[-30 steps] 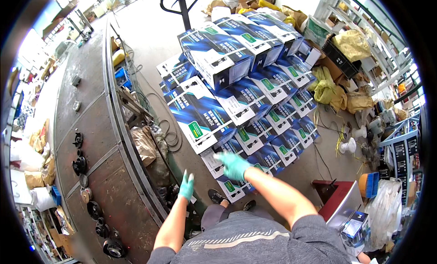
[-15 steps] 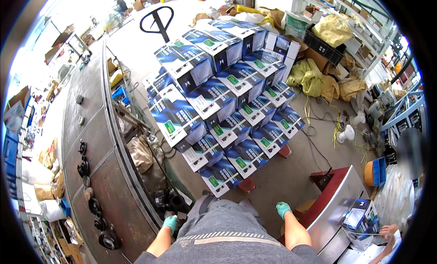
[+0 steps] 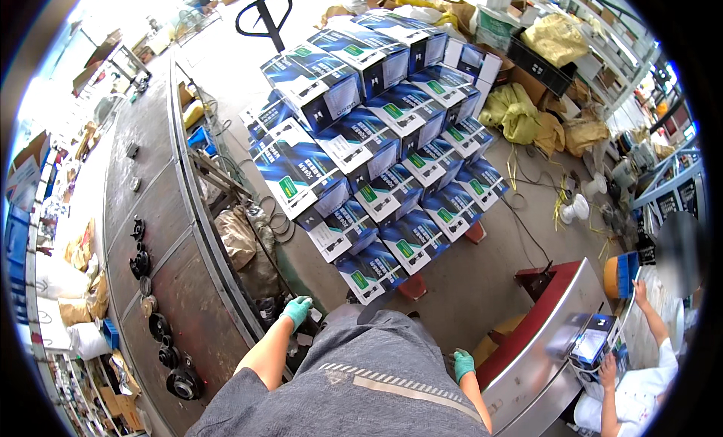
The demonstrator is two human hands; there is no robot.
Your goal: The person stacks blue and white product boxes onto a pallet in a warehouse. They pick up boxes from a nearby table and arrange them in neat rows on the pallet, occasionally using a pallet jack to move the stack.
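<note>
My left hand (image 3: 297, 310), in a green glove, is held out beside the metal workbench, near its right edge. Its fingers look stretched out and nothing shows in it. At my right side my gloved right hand (image 3: 463, 363) hangs near the red-sided metal machine, fingers loosely apart and holding nothing visible. Ahead of me, blue-and-white printed cartons (image 3: 354, 139) are stacked in stepped layers on a pallet truck, whose black loop handle (image 3: 273, 30) rises behind them. Neither hand touches the cartons.
The long workbench (image 3: 151, 203) on my left carries a row of black round parts (image 3: 167, 356). A co-worker (image 3: 633, 395) at the lower right handles one printed carton (image 3: 595, 343) and a pale strip beside the machine (image 3: 538, 354). Sacks (image 3: 516, 113) and loose cords lie farther right.
My left hand has swung forward and up, while my right hand has dropped back toward my side. The co-worker has come further into view, one arm now raised. The view has shifted slightly.
</note>
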